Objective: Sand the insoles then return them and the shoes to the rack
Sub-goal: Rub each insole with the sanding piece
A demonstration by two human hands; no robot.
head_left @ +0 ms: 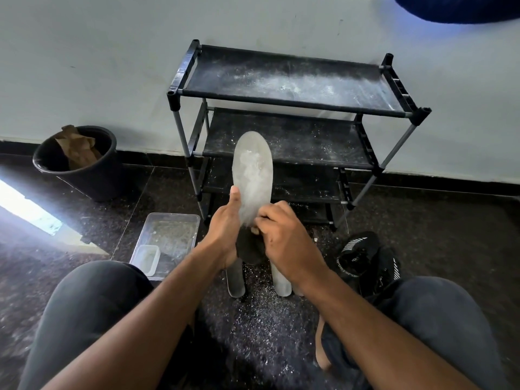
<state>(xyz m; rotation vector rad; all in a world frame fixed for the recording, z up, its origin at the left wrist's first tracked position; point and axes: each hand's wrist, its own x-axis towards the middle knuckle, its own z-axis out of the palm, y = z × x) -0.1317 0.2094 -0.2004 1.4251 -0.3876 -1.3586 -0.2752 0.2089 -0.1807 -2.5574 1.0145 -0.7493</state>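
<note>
A grey insole [251,170] stands upright in front of me, dusted white. My left hand [225,223] grips its lower part, thumb along the left edge. My right hand [281,229] presses a small piece of sandpaper against the insole's lower right side, fingers curled round it; the sandpaper is mostly hidden. A dark piece [250,250] hangs below both hands. Two more insoles [235,280] [281,280] lie on the floor beneath. A pair of black shoes [365,257] sits on the floor to the right. The black shoe rack [295,99] stands against the wall, its shelves dusty.
A black bucket [81,161] with brown paper stands at left by the wall. A clear plastic tray [166,240] with a small box in it lies on the floor left of my hands. Sanding dust covers the dark floor [261,327] between my knees.
</note>
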